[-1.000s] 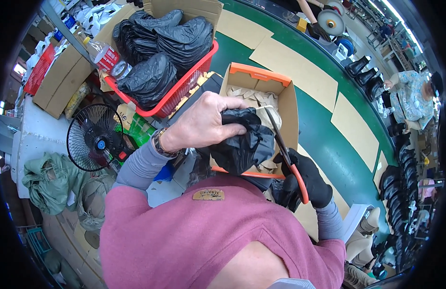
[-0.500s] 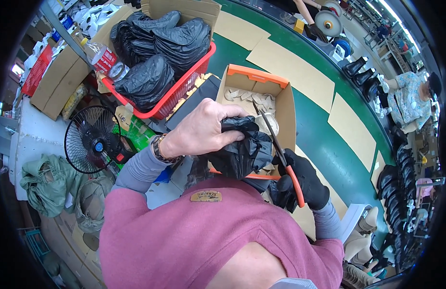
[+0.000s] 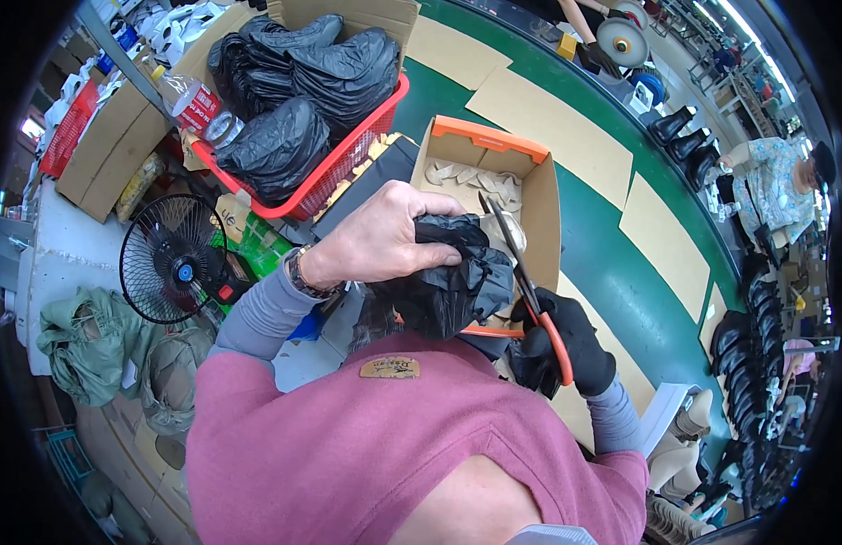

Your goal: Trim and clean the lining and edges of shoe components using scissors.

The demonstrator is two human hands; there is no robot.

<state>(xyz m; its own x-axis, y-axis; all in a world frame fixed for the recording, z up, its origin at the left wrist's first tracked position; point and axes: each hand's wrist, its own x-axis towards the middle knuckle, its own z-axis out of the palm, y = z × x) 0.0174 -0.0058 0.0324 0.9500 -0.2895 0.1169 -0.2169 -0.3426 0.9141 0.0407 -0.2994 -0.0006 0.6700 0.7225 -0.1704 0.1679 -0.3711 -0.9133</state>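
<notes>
My bare left hand (image 3: 384, 234) is closed on a crumpled black plastic bag (image 3: 457, 286), thumb on top. A pale beige rounded piece (image 3: 514, 234) shows at the bag's far right edge; how it joins the bag is hidden. My right hand (image 3: 577, 345), in a black glove, grips scissors (image 3: 555, 345) with orange handles. Their blades point away from me, crossing over the pale piece, and look nearly together. Both hands are above the near part of a cardboard box (image 3: 550, 213) with an orange rim, where several curved beige scraps (image 3: 475, 180) lie.
To the left stands a red basket (image 3: 325, 182) of black plastic-wrapped bundles (image 3: 343, 82), with a plastic bottle (image 3: 186, 98) beside them. A black fan (image 3: 174, 259) stands nearer. Cardboard sheets (image 3: 557, 132) line the green table (image 3: 612, 286). Another person (image 3: 773, 186) is at the far right.
Hardly anything differs. My left hand and the bag have shifted very slightly, and the scissor blades have tilted a little; both hands keep their hold.
</notes>
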